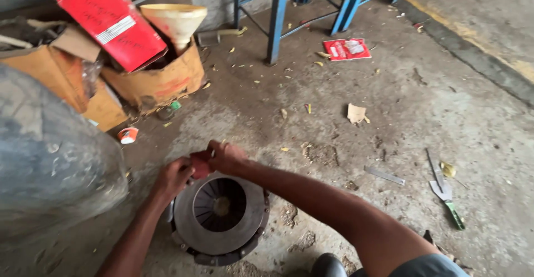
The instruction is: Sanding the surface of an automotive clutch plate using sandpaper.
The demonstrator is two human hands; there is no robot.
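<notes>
While the clutch plate (219, 221) lies below, both hands' fingers (219, 153) close on a red rag (199, 164).

Red box (111, 24) atop brown cartons (161, 82); flat red packet (346, 49) on floor.

Both hands, the left hand (173, 178) and right hand (225, 157), cover most of a small red object (200, 164), so its kind cannot be told. The near edge cuts off a dark shoe (328, 266). At left, a blurred grey tyre (50, 160) runs out of frame.
</notes>
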